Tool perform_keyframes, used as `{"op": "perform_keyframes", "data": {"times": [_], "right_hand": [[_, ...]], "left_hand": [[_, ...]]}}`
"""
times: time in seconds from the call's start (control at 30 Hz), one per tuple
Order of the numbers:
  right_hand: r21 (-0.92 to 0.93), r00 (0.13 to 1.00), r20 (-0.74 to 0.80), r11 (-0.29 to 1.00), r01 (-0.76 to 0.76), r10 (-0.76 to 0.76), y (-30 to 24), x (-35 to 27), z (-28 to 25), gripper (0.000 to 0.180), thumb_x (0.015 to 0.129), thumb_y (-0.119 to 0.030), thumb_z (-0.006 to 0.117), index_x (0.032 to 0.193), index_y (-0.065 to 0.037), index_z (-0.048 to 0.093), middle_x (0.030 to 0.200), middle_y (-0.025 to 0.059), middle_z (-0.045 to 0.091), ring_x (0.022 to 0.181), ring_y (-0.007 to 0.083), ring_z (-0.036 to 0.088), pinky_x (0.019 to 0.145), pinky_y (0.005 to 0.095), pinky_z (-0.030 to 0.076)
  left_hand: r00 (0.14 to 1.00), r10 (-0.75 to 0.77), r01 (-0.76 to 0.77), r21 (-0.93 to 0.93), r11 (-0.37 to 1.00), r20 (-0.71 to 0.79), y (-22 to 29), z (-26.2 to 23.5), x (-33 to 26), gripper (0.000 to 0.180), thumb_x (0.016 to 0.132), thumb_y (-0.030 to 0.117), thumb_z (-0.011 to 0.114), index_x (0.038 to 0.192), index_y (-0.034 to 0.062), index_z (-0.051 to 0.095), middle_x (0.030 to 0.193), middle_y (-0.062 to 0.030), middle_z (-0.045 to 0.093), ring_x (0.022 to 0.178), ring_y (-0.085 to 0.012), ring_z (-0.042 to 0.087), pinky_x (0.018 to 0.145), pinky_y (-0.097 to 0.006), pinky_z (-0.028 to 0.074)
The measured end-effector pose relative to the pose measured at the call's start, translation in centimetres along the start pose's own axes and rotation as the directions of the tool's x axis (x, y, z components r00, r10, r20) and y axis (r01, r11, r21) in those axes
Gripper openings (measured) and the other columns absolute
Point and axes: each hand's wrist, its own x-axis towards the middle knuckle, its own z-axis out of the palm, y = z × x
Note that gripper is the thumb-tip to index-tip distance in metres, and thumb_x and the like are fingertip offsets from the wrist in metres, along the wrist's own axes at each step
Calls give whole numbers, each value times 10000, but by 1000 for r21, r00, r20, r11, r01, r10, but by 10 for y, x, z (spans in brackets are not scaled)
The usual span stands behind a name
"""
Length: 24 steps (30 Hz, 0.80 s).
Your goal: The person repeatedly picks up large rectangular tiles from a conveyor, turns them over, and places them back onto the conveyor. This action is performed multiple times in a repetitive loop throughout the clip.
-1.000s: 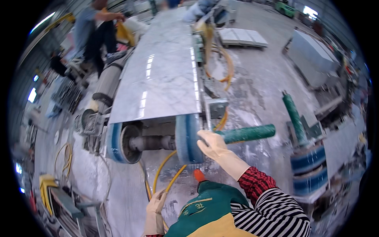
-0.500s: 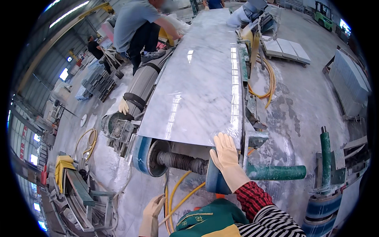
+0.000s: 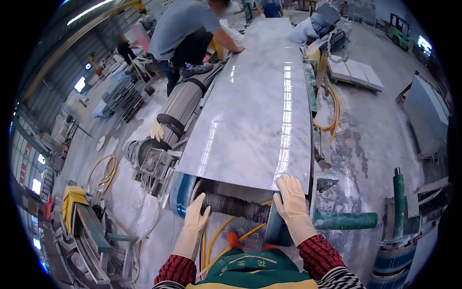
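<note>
A long polished slab of white and grey marble (image 3: 245, 115) lies flat on a roller bench and stretches away from me. My right hand (image 3: 292, 207), in a cream rubber glove, rests its outstretched fingers on the near right corner of the slab. My left hand (image 3: 192, 224), gloved alike, is raised beside the blue left wheel (image 3: 182, 192) with its fingers extended and thumb apart. It is below the slab's near edge; contact with the wheel is unclear. A dark ribbed shaft (image 3: 236, 206) joins this wheel to the right blue wheel (image 3: 276, 229).
A co-worker (image 3: 185, 33) leans over the slab's left side, one hand on it. Another person (image 3: 270, 8) stands at the far end. Left are a motor (image 3: 153, 161) and a loose glove (image 3: 157, 131). A green pipe (image 3: 346, 220) juts out right; yellow hoses (image 3: 219, 236) cross the floor.
My left hand has risen from low down to the left wheel. The slab appears farther right in view, with my right hand still at its corner. The co-worker leans farther over it.
</note>
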Motion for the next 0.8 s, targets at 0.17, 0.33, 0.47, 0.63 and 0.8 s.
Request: {"op": "perform_keyframes", "data": {"times": [0.17, 0.33, 0.47, 0.63, 0.8], "right_hand": [[-38, 996, 72, 998, -54, 57, -16, 4, -3, 490, 914, -220, 702, 1335, -2, 578, 1423, 247, 584, 1360, 454, 506, 1196, 536, 372], [-272, 994, 61, 960, -69, 88, -3, -9, 15, 658, 921, -258, 709, 1484, 20, 512, 1523, 300, 518, 1432, 507, 445, 1251, 567, 305], [-333, 985, 130, 940, -68, 117, 4, -11, 23, 686, 915, -237, 696, 1517, 25, 495, 1562, 317, 485, 1470, 508, 418, 1259, 563, 300], [-315, 982, 156, 948, -54, 108, 9, -8, 21, 687, 856, -194, 738, 1476, 9, 522, 1525, 319, 507, 1421, 520, 458, 1218, 581, 349], [-311, 986, 137, 949, -43, 90, -6, -2, 26, 684, 803, -137, 758, 1431, 18, 538, 1498, 324, 527, 1390, 541, 478, 1210, 585, 357]], "left_hand": [[982, 183, -190, 217, 958, 51, -34, -22, 48, 801, 862, 283, 821, 1525, -10, 481, 1509, -279, 526, 1418, -476, 477, 1210, -512, 384], [945, 271, -314, 286, 905, 182, -35, -44, 92, 871, 802, 365, 866, 1514, 39, 485, 1509, -232, 490, 1452, -449, 425, 1225, -518, 341], [928, 296, -351, 262, 899, 228, -62, -39, 113, 889, 803, 379, 875, 1536, 77, 471, 1544, -215, 477, 1488, -438, 399, 1256, -518, 309], [911, 368, -396, 145, 907, 184, -74, -37, 129, 781, 799, 306, 847, 1472, 84, 516, 1516, -208, 507, 1424, -432, 450, 1219, -515, 342], [933, 357, -358, 18, 934, 51, -87, -34, 124, 668, 797, 201, 810, 1409, 116, 558, 1472, -181, 565, 1392, -431, 500, 1208, -524, 373]]}}
